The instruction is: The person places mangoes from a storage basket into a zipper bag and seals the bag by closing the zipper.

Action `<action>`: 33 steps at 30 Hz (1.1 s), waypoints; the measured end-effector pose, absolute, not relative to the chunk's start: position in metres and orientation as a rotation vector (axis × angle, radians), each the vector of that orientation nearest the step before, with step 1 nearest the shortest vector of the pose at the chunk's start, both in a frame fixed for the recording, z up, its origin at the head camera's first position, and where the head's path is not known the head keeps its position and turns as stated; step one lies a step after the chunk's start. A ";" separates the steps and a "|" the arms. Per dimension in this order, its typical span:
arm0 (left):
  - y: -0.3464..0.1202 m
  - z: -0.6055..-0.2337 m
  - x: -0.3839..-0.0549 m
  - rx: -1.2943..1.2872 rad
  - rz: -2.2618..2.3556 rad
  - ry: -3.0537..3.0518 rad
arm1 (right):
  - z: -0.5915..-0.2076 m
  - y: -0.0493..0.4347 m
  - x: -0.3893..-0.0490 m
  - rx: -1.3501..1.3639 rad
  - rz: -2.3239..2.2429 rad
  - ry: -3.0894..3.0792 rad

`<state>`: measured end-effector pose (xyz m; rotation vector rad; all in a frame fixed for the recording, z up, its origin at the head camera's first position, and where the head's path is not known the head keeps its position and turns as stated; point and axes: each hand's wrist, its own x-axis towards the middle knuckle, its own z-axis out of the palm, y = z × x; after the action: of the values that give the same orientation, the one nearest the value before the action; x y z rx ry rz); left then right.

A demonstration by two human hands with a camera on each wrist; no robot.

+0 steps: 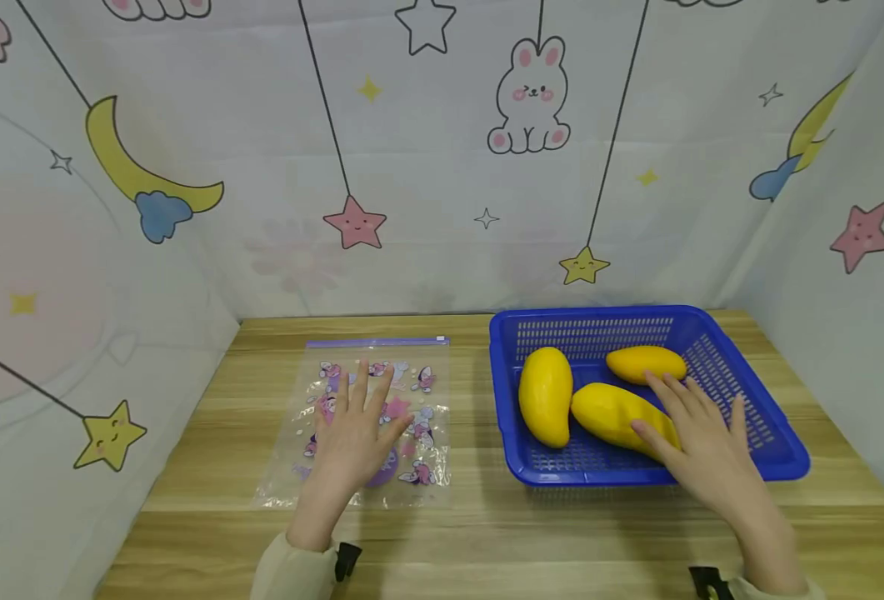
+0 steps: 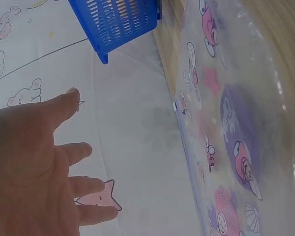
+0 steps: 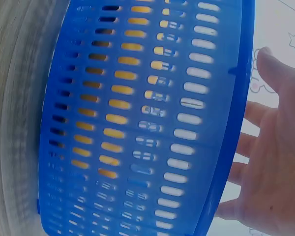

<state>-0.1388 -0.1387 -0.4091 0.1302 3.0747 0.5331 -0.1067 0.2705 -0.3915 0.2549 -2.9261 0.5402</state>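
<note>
Left hand (image 1: 351,440), right hand (image 1: 711,450): fingers spread, empty. Beneath, respectively: flat clear plastic bag (image 1: 422,429); blue plastic basket (image 1: 599,478), three yellow mangoes (image 1: 545,396) inside. Handling seems unstarted.

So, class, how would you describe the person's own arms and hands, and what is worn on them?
The left hand and right hand are bare, without gloves. A pale cream left sleeve and matching right sleeve end near the wrists. A small black fitting sits beside the left one, another beside the right.
</note>
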 end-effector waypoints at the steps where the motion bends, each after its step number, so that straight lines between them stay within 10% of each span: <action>1: -0.139 -0.410 -0.139 0.129 0.533 3.069 | -0.392 0.272 -0.107 0.257 0.544 -2.922; 33: -0.144 -0.435 -0.154 0.099 0.476 2.974 | -0.396 0.325 -0.111 0.246 0.647 -2.851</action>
<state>-0.1541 -0.1441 -0.4350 0.0992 2.9745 0.4759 -0.1107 0.3247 -0.3961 0.2460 -2.8506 0.6473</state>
